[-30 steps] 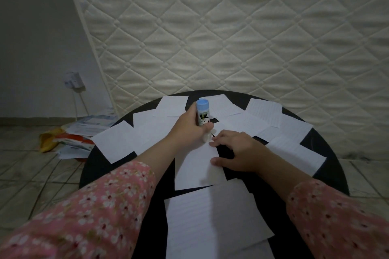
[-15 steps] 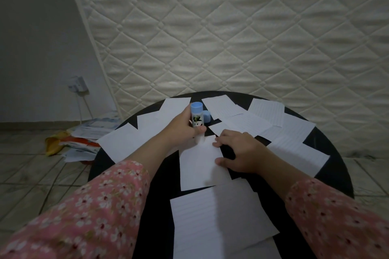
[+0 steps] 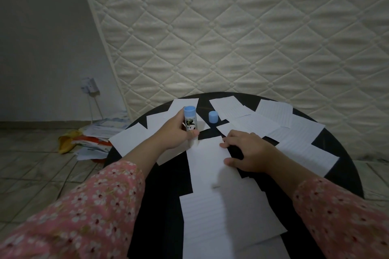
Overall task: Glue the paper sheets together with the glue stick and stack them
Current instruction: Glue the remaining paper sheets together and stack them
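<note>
Head view, looking down over a round black table [image 3: 341, 166] scattered with white lined paper sheets. Left hand [image 3: 174, 132], reaching out from a pink floral sleeve [image 3: 84, 206], curled round an upright glue stick with a blue end and a printed white label [image 3: 190, 119]; lower tip pointing down at the far left corner of a white paper sheet lying at the table's centre [image 3: 207, 166], contact itself hidden behind the fingers. Right hand [image 3: 246, 153], from a matching pink floral sleeve, resting on the right edge of that same centre sheet, fingertips bent and pressing on the paper, thumb stretched along the near side. Small blue cap [image 3: 213, 116] standing alone on the table just beyond the two hands, apart from the stick. More white lined sheets [image 3: 273, 115] fanned and overlapping along the far and right rim. A larger white lined sheet [image 3: 223, 225] lying nearest the camera, its far edge tucked under the centre sheet. Behind the table, a cream quilted mattress [image 3: 231, 27] leaning upright against a grey wall. On the tiled floor at the left, a loose heap of papers and orange packaging [image 3: 92, 141], with a white plug in a wall socket [image 3: 89, 85] above it.
</note>
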### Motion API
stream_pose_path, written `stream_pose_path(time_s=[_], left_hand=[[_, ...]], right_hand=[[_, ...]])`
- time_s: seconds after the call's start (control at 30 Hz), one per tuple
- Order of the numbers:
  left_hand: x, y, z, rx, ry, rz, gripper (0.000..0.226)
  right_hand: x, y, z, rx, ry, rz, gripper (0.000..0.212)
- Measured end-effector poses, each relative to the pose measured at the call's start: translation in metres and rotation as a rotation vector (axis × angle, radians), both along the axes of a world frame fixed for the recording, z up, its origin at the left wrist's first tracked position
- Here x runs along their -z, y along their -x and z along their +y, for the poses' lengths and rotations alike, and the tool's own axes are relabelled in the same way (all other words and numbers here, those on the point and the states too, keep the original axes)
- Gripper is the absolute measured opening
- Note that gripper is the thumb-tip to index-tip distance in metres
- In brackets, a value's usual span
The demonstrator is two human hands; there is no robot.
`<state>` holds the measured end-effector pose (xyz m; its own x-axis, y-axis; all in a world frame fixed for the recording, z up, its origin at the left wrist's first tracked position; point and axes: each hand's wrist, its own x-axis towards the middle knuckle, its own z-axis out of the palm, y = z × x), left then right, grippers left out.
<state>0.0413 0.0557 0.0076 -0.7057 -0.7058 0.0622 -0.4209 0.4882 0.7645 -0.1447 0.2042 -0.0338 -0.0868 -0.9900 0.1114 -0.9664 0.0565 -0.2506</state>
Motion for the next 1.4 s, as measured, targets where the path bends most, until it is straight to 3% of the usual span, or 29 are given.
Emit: stream_pose_path(time_s=[0.2, 0.37, 0.43, 0.53, 0.57, 0.7, 0.8, 1.03, 1.13, 1.2, 1.3, 1.4], left_hand=[[0.004, -0.008, -0.006, -0.016, -0.032, 0.057, 0.046], [-0.016, -0.009, -0.007, -0.193, -0.179, 0.541, 0.064], [-0.023, -0.009, -0.012, -0.259, -0.226, 0.619, 0.054], [-0.020, -0.010, -0.016, -0.252, -0.260, 0.535, 0.013], [-0.017, -0.011, -0.016, -0.231, -0.295, 0.525, 0.012], [-0.012, -0.012, -0.016, -0.102, -0.478, 0.581, 0.056], [-0.007, -0.009, -0.015, -0.101, -0.340, 0.498, 0.074], [-0.008, -0.002, -0.003, -0.196, -0.155, 0.319, 0.038], [-0.007, -0.001, -0.004, -0.221, -0.078, 0.183, 0.036], [-0.005, 0.000, -0.004, -0.224, -0.041, 0.175, 0.033], [-0.004, 0.003, -0.005, -0.272, -0.028, 0.166, 0.036], [-0.003, 0.006, -0.008, -0.316, -0.010, 0.138, 0.043]], right_hand=[[0.000, 0.000, 0.000, 0.001, -0.005, -0.023, 0.052], [-0.004, 0.001, 0.001, -0.002, -0.034, -0.022, 0.053], [-0.005, 0.000, 0.001, -0.003, -0.051, -0.020, 0.054], [-0.005, 0.000, 0.001, -0.007, -0.061, -0.030, 0.053], [-0.005, 0.000, 0.001, -0.006, -0.068, -0.040, 0.053], [-0.006, -0.001, 0.002, -0.007, -0.089, -0.059, 0.053], [-0.006, -0.001, 0.003, -0.004, -0.084, -0.074, 0.053], [-0.009, -0.004, 0.001, 0.007, -0.059, -0.033, 0.045], [-0.013, -0.011, 0.001, -0.004, -0.003, 0.123, 0.038], [-0.017, -0.017, 0.001, -0.028, -0.010, 0.197, 0.044], [-0.022, -0.027, 0.002, -0.047, -0.093, 0.165, 0.060], [-0.024, -0.032, 0.005, -0.078, -0.132, 0.100, 0.055]])
